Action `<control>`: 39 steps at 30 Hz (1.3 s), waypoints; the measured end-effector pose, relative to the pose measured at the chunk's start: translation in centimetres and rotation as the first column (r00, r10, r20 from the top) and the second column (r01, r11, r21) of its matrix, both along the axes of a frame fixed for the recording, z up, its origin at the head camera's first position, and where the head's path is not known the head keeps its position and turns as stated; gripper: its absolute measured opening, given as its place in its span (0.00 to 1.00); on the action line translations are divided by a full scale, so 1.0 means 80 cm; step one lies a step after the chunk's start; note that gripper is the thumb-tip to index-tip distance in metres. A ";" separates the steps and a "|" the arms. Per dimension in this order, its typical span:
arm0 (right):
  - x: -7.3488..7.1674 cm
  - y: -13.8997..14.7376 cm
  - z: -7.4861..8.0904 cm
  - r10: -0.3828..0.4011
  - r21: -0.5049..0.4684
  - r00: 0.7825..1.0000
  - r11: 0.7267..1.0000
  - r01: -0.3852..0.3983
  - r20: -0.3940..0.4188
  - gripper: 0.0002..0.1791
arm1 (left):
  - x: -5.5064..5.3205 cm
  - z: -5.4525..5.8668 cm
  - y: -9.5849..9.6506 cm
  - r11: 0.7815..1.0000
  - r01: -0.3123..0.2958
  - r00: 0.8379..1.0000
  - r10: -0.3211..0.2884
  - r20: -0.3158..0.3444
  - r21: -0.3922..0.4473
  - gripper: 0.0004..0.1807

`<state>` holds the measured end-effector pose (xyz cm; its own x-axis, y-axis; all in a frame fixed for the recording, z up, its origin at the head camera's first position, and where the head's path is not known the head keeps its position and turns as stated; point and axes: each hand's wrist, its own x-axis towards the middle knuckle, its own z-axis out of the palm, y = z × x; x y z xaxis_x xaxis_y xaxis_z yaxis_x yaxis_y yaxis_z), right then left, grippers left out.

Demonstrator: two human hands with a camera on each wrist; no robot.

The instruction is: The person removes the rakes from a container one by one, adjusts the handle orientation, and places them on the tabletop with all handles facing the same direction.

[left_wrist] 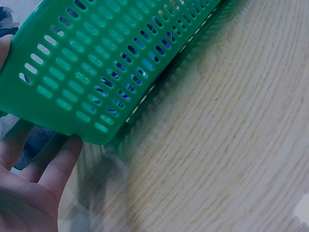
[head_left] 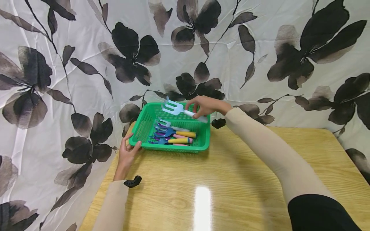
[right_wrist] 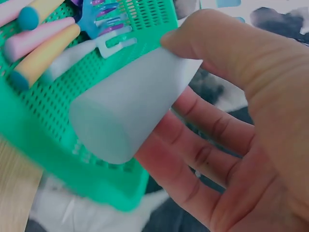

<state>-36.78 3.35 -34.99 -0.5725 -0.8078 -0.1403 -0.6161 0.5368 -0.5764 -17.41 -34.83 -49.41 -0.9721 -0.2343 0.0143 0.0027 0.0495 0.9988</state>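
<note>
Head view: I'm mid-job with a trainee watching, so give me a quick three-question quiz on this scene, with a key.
1. What does the right hand hold?
A) a yellow-handled fork
B) a pale-handled, light blue fork
C) a pink-handled fork

2. True or false: the left hand is at a corner of the green basket.

3. Fill in the number: ___ yellow handles show inside the basket.

Key:
1. B, held by its handle, with its tines over the basket.
2. True; its thumb and fingers are at the near left corner.
3. Two.
</note>
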 end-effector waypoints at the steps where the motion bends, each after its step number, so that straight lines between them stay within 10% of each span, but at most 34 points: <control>1: 0.003 0.010 0.003 -0.006 -0.009 1.000 1.000 0.006 -0.007 0.23 | -0.002 -0.006 -0.001 1.000 -0.001 1.000 0.001 -0.010 0.005 0.38; 18: 0.077 0.197 -0.001 -0.255 -0.148 0.966 0.958 0.246 -0.043 0.24 | 0.001 -0.023 -0.001 1.000 -0.006 0.998 0.007 -0.055 0.011 0.37; 26: 0.129 0.287 -0.012 -0.413 -0.120 0.909 0.907 0.404 -0.060 0.24 | 0.000 -0.025 0.002 1.000 -0.007 0.998 0.008 -0.067 0.021 0.38; 39: 0.192 0.410 -0.084 -0.594 -0.132 0.803 0.801 0.584 -0.054 0.27 | -0.004 -0.027 0.001 0.999 -0.001 0.997 0.004 -0.078 0.044 0.37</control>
<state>-21.43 36.11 -41.69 -0.9483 -0.3175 -0.0012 -0.2513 0.7527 -0.6086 -17.70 -34.77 -51.53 -0.9678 -0.2387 0.0796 0.0805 0.0059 0.9967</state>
